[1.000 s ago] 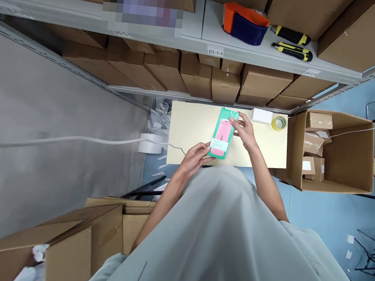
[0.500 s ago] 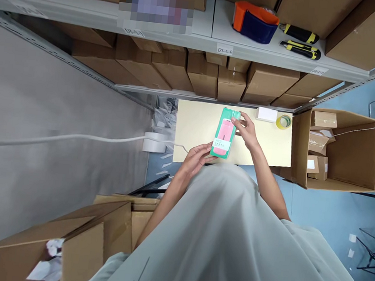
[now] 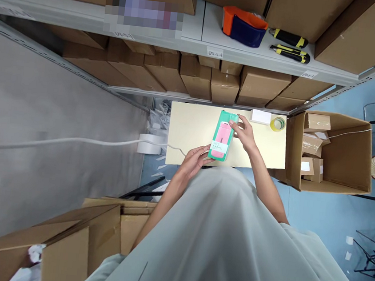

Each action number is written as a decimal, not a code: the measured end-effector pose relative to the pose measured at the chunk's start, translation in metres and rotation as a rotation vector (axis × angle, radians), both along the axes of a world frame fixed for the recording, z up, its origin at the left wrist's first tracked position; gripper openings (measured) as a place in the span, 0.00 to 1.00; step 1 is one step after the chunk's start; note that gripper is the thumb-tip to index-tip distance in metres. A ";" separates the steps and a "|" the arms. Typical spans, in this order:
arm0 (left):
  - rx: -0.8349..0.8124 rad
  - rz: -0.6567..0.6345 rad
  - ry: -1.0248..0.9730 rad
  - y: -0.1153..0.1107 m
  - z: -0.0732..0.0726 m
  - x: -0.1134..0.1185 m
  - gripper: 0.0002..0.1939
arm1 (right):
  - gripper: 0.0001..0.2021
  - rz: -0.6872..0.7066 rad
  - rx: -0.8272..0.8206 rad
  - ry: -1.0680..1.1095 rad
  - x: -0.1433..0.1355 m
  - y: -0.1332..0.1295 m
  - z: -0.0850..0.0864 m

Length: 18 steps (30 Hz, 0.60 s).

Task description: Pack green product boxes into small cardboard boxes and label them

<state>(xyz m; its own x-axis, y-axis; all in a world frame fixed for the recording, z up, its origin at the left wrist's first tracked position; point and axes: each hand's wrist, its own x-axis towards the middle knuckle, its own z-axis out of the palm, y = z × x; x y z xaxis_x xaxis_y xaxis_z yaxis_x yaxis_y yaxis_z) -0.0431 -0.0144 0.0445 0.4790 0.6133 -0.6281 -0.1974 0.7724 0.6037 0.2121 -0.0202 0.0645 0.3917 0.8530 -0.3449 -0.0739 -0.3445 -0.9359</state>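
A green box with a pink item pictured on its front [image 3: 222, 136] is held tilted above the cream tabletop [image 3: 189, 123]. My left hand [image 3: 195, 160] grips its lower left corner, fingers partly beneath it. At the upper right edge, my right hand [image 3: 243, 132] holds the box, with the thumb on the front face. Behind my right hand, a small white box [image 3: 260, 117] and a roll of yellow tape [image 3: 278, 124] lie at the table's back edge.
Shelving [image 3: 184, 44] with brown boxes spans the back. It bears an orange and blue holder [image 3: 244, 26] and cutters [image 3: 290, 38]. An open carton [image 3: 349, 153] stands right, another carton [image 3: 65, 248] lower left. A white cable [image 3: 83, 140] crosses from the left.
The view has shifted slightly, so the shelf, table and cartons appear a little farther left and the table slightly lower. Both hands keep hold of the green box.
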 end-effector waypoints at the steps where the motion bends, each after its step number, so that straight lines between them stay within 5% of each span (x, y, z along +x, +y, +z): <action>1: -0.002 0.003 0.002 0.000 0.000 0.002 0.15 | 0.40 0.005 0.002 -0.004 0.003 0.000 -0.001; 7: -0.004 0.008 0.014 -0.003 0.003 0.015 0.12 | 0.40 0.009 0.005 0.008 0.016 -0.002 -0.001; 18: 0.005 0.033 0.045 -0.015 -0.004 0.029 0.22 | 0.40 -0.010 0.001 -0.004 0.026 -0.002 -0.005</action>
<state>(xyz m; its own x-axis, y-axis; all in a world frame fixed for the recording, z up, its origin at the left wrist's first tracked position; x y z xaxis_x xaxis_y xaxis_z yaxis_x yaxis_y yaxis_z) -0.0142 -0.0293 0.0404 0.4301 0.6311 -0.6455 -0.1949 0.7631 0.6162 0.2377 -0.0225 0.0592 0.4019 0.8493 -0.3423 -0.0737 -0.3426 -0.9366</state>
